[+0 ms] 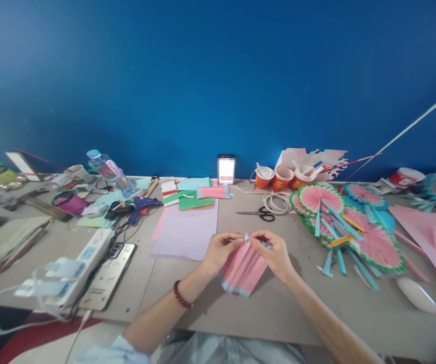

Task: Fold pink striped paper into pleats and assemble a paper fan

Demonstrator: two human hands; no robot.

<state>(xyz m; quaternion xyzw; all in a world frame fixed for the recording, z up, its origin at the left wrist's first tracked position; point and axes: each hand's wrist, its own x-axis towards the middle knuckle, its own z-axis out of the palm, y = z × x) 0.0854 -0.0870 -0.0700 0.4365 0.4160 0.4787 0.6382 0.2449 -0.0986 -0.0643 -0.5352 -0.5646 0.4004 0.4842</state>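
A pleated pink paper (245, 268) with light blue edges hangs from both hands over the front middle of the table. My left hand (223, 248) pinches its top edge from the left. Close beside it, my right hand (273, 250) pinches the same edge from the right, the fingertips almost meeting at a small gathered blue fold. The lower end of the paper fans out slightly toward the table's front edge. Behind the hands, a lilac sheet (185, 230) lies flat, with folded green, pink and blue papers at its far end.
Black scissors (266, 215) and tape rolls (277, 203) lie behind my right hand. Finished pink fans (379, 237) and a white mouse (417, 294) are at right. Paper cups (283, 178) stand along the wall. A phone (108, 275), power strip (85, 260) and bottle (107, 168) are at left.
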